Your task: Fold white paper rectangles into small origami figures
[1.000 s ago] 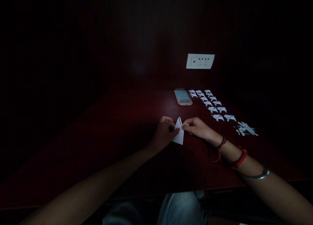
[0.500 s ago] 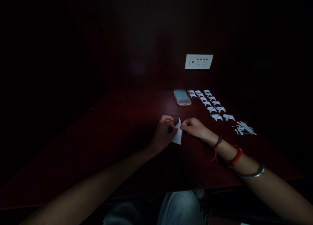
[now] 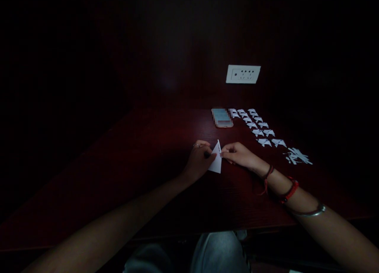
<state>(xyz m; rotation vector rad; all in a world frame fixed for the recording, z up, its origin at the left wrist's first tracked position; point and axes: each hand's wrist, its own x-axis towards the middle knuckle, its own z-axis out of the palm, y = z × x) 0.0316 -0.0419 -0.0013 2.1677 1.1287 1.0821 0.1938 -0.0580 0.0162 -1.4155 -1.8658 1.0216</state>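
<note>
Between my hands is a white piece of folded paper (image 3: 216,165), roughly triangular, its narrow tip pointing away from me. My left hand (image 3: 199,158) pinches it from the left, thumb lying on its face. At its right edge my right hand (image 3: 238,156) is closed, thumb and forefinger pinching a thin strip along that edge. Part of the paper is hidden behind my left fingers. Beyond my right hand lie several small folded paper shapes (image 3: 264,142) in two slanting rows.
A phone (image 3: 222,118) with a blurred screen lies at the back, left of the folded shapes. A loose pile of thin white paper strips (image 3: 299,156) is on the right. The dark red table (image 3: 142,154) meets a wall with a white socket plate (image 3: 243,74).
The strip at the paper's right edge has shifted, and its tip now looks straighter. My right hand has moved slightly right; the whole view has shifted a little.
</note>
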